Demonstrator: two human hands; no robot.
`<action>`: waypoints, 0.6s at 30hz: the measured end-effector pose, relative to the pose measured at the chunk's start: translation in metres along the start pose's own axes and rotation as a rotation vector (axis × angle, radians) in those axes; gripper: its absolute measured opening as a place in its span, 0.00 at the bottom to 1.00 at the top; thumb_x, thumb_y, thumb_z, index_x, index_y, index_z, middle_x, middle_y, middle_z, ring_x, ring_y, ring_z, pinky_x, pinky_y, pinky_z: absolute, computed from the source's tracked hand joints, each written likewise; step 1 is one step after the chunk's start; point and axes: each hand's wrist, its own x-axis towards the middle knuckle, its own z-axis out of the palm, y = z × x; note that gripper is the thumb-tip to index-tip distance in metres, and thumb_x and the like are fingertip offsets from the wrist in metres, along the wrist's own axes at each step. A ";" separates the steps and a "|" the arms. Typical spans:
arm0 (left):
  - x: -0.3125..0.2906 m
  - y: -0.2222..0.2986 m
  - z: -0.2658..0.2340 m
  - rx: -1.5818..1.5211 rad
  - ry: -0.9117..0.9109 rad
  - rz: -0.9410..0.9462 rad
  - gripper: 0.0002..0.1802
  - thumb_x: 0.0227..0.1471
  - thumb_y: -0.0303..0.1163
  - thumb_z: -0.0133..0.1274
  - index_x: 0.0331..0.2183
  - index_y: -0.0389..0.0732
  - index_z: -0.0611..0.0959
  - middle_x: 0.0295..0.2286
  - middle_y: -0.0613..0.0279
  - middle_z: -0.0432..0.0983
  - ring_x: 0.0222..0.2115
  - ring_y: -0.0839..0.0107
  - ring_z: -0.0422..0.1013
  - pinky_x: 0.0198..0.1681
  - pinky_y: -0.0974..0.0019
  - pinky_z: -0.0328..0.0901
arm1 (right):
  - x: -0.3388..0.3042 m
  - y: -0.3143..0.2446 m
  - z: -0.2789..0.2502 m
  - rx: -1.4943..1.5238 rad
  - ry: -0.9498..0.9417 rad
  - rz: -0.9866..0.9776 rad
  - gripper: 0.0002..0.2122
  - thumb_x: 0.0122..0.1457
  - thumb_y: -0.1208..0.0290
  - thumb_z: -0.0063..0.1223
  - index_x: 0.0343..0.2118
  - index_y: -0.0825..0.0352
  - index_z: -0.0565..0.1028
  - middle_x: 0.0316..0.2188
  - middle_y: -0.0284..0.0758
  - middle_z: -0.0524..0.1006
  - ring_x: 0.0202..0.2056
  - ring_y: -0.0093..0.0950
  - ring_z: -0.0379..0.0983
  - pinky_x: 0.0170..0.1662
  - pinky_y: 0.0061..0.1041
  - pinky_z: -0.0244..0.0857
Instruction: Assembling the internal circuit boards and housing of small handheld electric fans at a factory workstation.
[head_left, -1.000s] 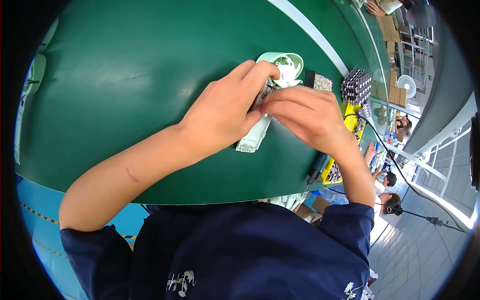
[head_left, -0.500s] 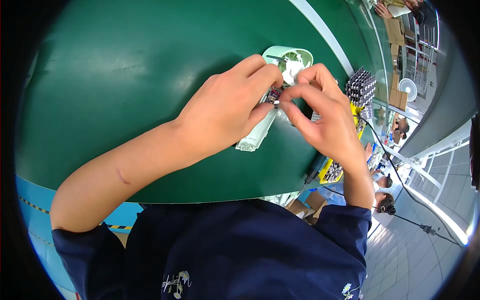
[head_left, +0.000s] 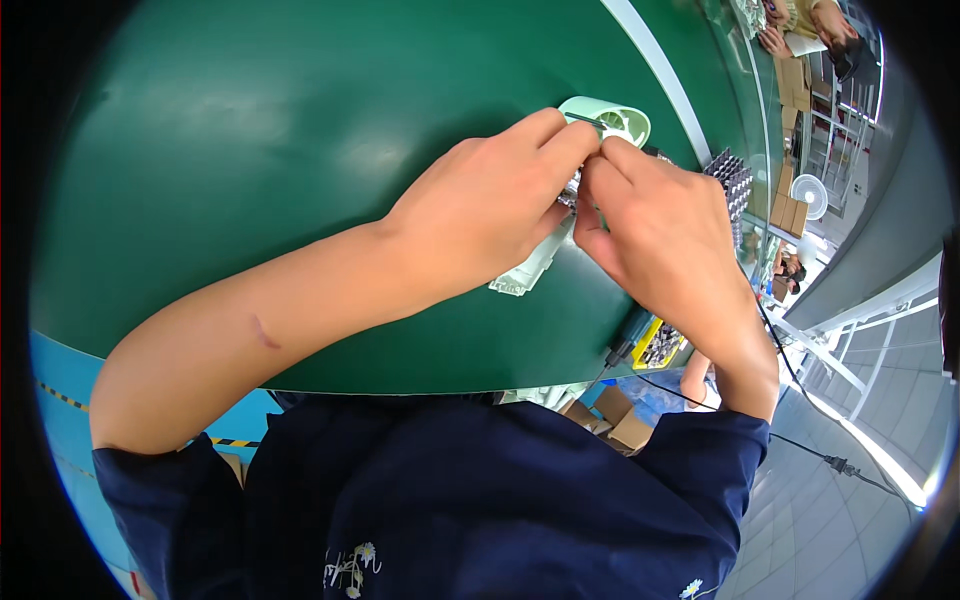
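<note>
Head view: pale-green housing (head_left: 527,272), pinched by left hand (head_left: 492,195); right hand (head_left: 668,215) newly drawn alongside, grip hidden; both seemingly working inside.

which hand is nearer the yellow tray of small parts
The right hand, on the side of the pale green housing toward the yellow tray; the left hand is on the far side.
</note>
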 end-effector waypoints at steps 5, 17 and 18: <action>0.000 0.000 0.004 -0.015 0.035 -0.012 0.24 0.47 0.20 0.62 0.45 0.38 0.70 0.38 0.55 0.73 0.35 0.55 0.76 0.36 0.58 0.72 | 0.004 -0.004 -0.001 -0.105 -0.071 -0.030 0.10 0.48 0.74 0.63 0.31 0.68 0.73 0.30 0.35 0.72 0.30 0.35 0.76 0.28 0.34 0.69; 0.003 0.002 0.007 -0.051 0.030 -0.053 0.31 0.46 0.19 0.63 0.49 0.41 0.66 0.41 0.49 0.75 0.37 0.45 0.76 0.35 0.51 0.73 | -0.009 -0.012 0.009 -0.020 -0.027 0.058 0.09 0.49 0.76 0.63 0.30 0.67 0.73 0.28 0.35 0.72 0.24 0.39 0.74 0.27 0.37 0.69; 0.005 0.004 0.007 -0.047 0.037 -0.046 0.31 0.46 0.19 0.63 0.49 0.41 0.66 0.41 0.49 0.75 0.37 0.45 0.76 0.35 0.51 0.73 | -0.011 -0.012 0.007 -0.031 -0.032 0.064 0.09 0.49 0.77 0.62 0.30 0.67 0.73 0.28 0.36 0.72 0.24 0.40 0.74 0.27 0.38 0.69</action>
